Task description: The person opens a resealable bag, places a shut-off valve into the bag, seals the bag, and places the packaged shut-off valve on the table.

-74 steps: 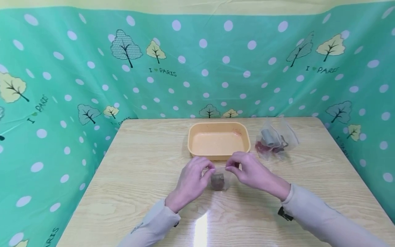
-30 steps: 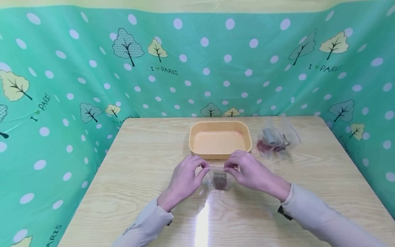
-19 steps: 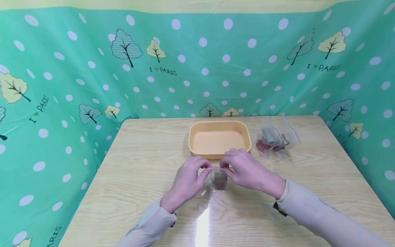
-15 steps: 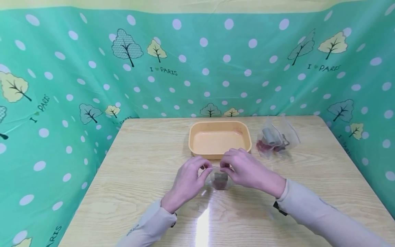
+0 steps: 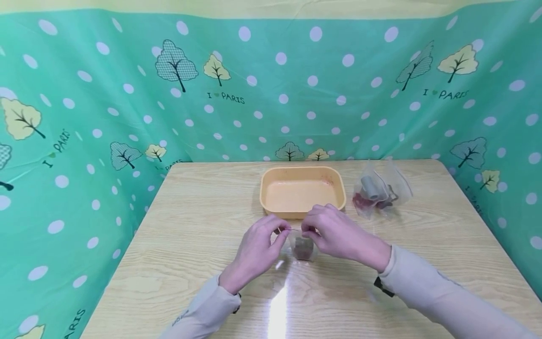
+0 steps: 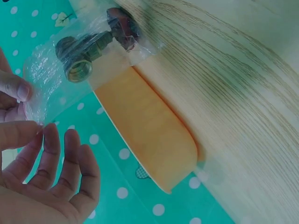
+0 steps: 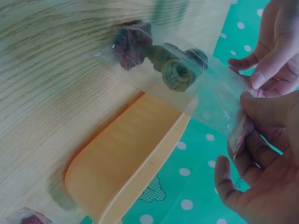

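A clear zip-lock bag [image 5: 314, 254] hangs by its top edge between my two hands, in front of the tan tray. Inside it is a brass threaded valve [image 6: 81, 53] with a dark red handle [image 7: 132, 45], down at the bag's bottom. My left hand [image 5: 256, 247] pinches the left part of the bag's mouth between thumb and index finger; its other fingers are spread loosely in the left wrist view. Close beside it, my right hand [image 5: 338, 233] pinches the same edge, thumb over a reddish seal line [image 7: 243, 135] in the right wrist view.
Just beyond my hands stands the tan plastic tray [image 5: 264, 193], with reddish specks inside its right end. To its right lie clear bags [image 5: 398, 181] holding a grey cylinder and dark red and metal parts. A polka-dot curtain [image 5: 237, 70] surrounds the wooden table [image 5: 169, 263].
My right hand has slid left along the bag's mouth, closer to my left hand. The left hand shifted slightly left and then partly back. The bag remains held by both.
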Available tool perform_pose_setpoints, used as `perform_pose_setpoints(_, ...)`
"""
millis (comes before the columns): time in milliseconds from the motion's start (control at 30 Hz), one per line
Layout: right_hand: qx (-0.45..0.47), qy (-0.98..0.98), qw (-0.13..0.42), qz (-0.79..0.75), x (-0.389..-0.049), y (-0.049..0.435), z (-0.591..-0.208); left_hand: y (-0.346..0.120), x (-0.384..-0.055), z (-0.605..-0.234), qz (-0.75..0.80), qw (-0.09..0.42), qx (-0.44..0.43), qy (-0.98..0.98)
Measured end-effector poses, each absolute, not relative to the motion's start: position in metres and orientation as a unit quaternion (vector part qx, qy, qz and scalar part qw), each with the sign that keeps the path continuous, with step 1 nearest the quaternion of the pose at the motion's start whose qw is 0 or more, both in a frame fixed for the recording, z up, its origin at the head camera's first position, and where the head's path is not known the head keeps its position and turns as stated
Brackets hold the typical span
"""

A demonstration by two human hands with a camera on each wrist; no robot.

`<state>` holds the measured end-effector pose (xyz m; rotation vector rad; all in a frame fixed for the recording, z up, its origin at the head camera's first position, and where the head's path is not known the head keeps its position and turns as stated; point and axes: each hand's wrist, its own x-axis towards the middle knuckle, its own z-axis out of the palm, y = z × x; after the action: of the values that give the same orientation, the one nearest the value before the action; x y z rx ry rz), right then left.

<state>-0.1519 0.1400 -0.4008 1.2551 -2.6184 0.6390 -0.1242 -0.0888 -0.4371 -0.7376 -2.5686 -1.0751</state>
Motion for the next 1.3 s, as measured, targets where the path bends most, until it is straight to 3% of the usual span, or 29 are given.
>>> perform_pose_setpoints(400,0.407,-0.873,0.101,0.249,-0.146,0.148,-0.400,-0.093,-0.128,-0.433,-0.378,0.131,-0.240,-0.884)
perform_pose_setpoints(1300,0.237,-0.924,0.145,0.264,-0.134,0.189,-0.395,-0.093,-0.128,-0.431,-0.384,0.133,-0.230,-0.884)
